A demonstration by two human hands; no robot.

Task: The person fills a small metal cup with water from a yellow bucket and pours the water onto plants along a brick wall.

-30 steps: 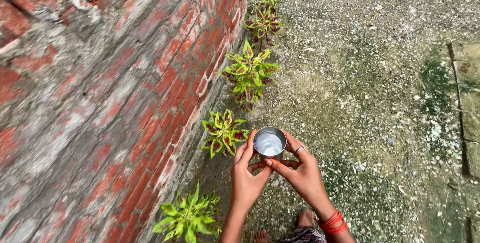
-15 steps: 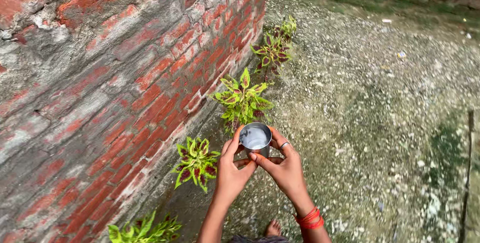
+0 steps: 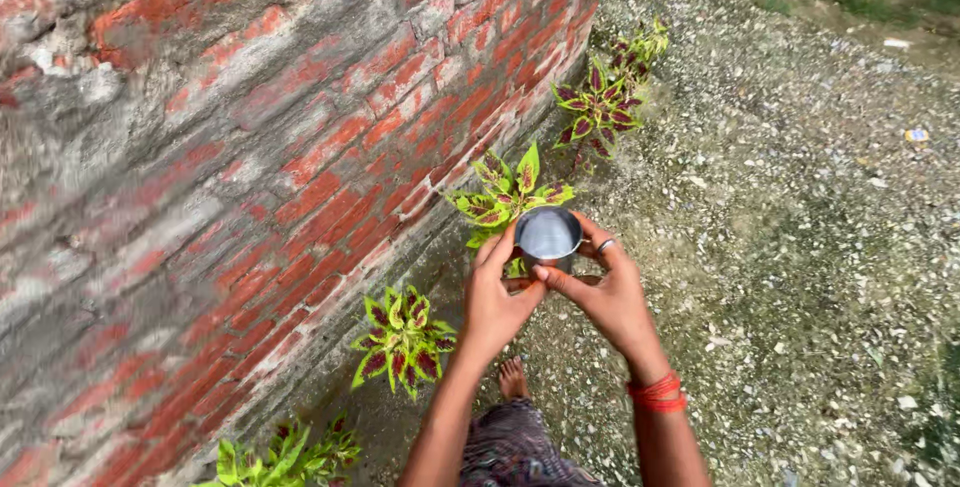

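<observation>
**Steel cup held in both hands over a wall-side plant**

Steel, round and shiny, the cup (image 3: 548, 235) sits between both hands at chest-forward reach, upright or nearly so, with its mouth facing the camera. Liquid inside reflects pale light; its level cannot be judged.

The left hand (image 3: 495, 297) closes around the cup's near-left side, fingers curled up along the wall and the thumb meeting the base. The right hand (image 3: 605, 292) grips the right side and underside, its index finger reaching across beneath the cup toward the left thumb. Both hands are clamped on the cup. A ring (image 3: 605, 244) shows on one right finger, and red thread bangles (image 3: 657, 393) circle the right wrist.

Directly behind and below the cup stands a green-and-maroon leafed plant (image 3: 508, 193), partly hidden by the cup and fingers. A second plant of the same kind (image 3: 402, 339) grows nearer the person, to the left of the left forearm. A third (image 3: 598, 112) stands farther along, well apart from the cup. All three line the foot of a weathered red brick wall (image 3: 250, 167). Ground to the right is gravel mixed with soil (image 3: 800, 247). One bare foot (image 3: 513, 379) shows below the left wrist, above patterned cloth (image 3: 510, 447).
</observation>
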